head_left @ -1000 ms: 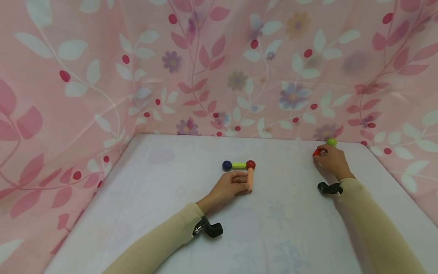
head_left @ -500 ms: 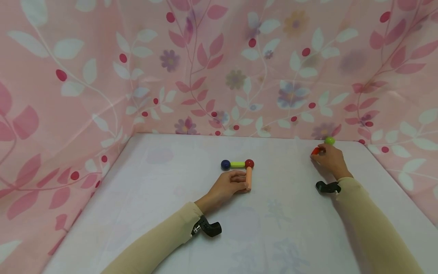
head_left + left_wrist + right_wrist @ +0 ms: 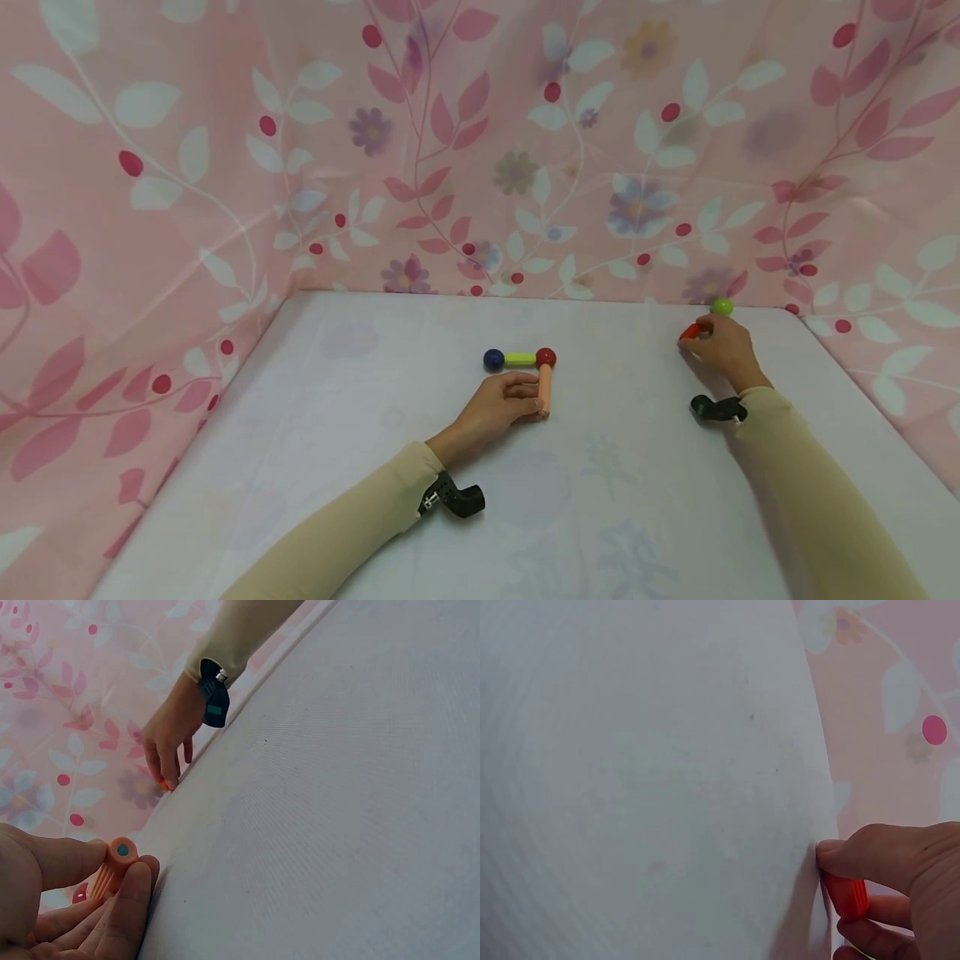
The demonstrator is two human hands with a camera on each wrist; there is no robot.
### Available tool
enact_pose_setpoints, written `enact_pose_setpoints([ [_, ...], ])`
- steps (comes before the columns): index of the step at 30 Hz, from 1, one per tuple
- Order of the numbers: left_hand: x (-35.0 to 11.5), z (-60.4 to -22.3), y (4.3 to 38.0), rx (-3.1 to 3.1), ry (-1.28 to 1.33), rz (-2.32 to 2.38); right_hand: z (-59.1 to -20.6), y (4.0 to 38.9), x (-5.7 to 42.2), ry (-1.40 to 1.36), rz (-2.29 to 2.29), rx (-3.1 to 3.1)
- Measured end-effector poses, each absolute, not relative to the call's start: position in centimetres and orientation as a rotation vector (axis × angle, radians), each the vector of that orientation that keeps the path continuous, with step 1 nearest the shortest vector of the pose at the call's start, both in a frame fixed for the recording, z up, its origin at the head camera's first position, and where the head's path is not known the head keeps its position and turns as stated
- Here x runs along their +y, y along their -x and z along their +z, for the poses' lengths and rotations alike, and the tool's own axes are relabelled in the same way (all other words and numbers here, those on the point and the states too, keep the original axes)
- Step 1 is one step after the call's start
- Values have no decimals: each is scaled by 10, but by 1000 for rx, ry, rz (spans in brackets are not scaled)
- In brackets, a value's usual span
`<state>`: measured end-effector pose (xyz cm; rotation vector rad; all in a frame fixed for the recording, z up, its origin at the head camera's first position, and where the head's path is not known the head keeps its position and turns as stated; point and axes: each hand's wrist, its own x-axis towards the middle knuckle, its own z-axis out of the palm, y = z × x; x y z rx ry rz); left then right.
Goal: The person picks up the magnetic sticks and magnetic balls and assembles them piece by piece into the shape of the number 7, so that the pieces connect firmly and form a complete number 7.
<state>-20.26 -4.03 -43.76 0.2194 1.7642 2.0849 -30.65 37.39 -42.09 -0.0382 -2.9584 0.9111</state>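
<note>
You are working at a pale white cloth-covered table (image 3: pixel 300 467) walled on three sides by a pink curtain printed with white leaves, red berries and faded flowers (image 3: pixel 225 150). Your left arm, in a beige sleeve (image 3: pixel 352 525) with a black wrist mount, reaches diagonally in from the lower left toward the middle of the table, and your left hand (image 3: pixel 498 404) rests low on the cloth with its fingers curled around a short orange plastic rod (image 3: pixel 545 389); the wrist view shows thumb and fingers (image 3: pixel 124 900) pinching that rod near its end, where a small bluish disc is set in the face. The rod lies pointing away from you and its far end meets a dark red ball (image 3: pixel 546 357), which is joined by a short yellow-green rod (image 3: pixel 520 359) to a dark blue ball (image 3: pixel 492 359), so the pieces form an L in the centre of the table. Your right arm stretches along the right side toward the far right corner, and your right hand (image 3: pixel 722 348) sits knuckles-up at the table's edge, close to the curtain. Its thumb and fingers (image 3: pixel 870 859) are closed on a small bright red plastic rod (image 3: pixel 846 895), of which only a short stretch shows between them. A light green ball (image 3: pixel 722 306) lies just beyond that hand, by the back edge; whether it touches the red rod, you cannot tell from these views.
</note>
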Motion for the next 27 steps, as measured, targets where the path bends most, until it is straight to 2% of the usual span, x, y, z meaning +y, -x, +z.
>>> enact_pose_setpoints([
  [12, -40, -437, 204, 1766, -204, 2077, -411, 299, 364, 129, 1084, -2948],
  [27, -40, -437, 203, 1750, -199, 2085, -402, 287, 342, 6, 1066, -2922],
])
